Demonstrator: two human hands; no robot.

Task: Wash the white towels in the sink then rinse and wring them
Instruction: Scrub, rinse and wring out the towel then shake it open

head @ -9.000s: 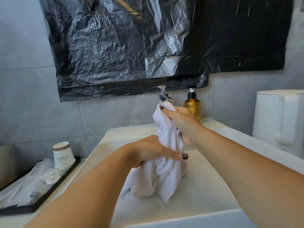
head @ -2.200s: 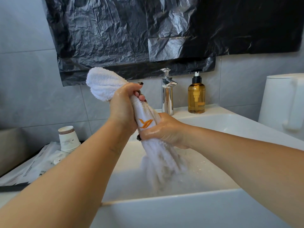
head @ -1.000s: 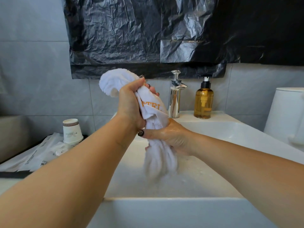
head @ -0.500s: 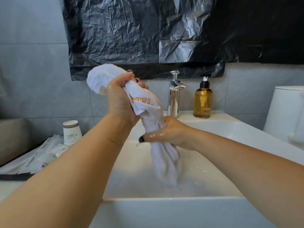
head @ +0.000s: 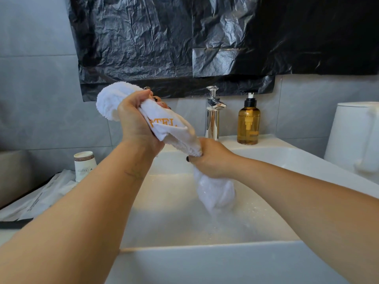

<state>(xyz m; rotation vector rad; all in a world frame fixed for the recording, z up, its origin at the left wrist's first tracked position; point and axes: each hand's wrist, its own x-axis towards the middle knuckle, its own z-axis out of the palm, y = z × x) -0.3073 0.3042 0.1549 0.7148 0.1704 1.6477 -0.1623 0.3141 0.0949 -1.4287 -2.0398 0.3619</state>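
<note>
White towel (head: pixel 174 130) gripped inside both hands' curled fingers (head: pixel 158 100).

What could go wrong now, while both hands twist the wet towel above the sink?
Three risks seem possible. The left hand holds the upper end of the white towel close to the sink's left edge, so water might splash toward the paper cup and the packets beside it. The right hand works near the faucet and the amber soap bottle; a wide twist could knock the bottle. Wet hands may also slip on the towel.
</note>
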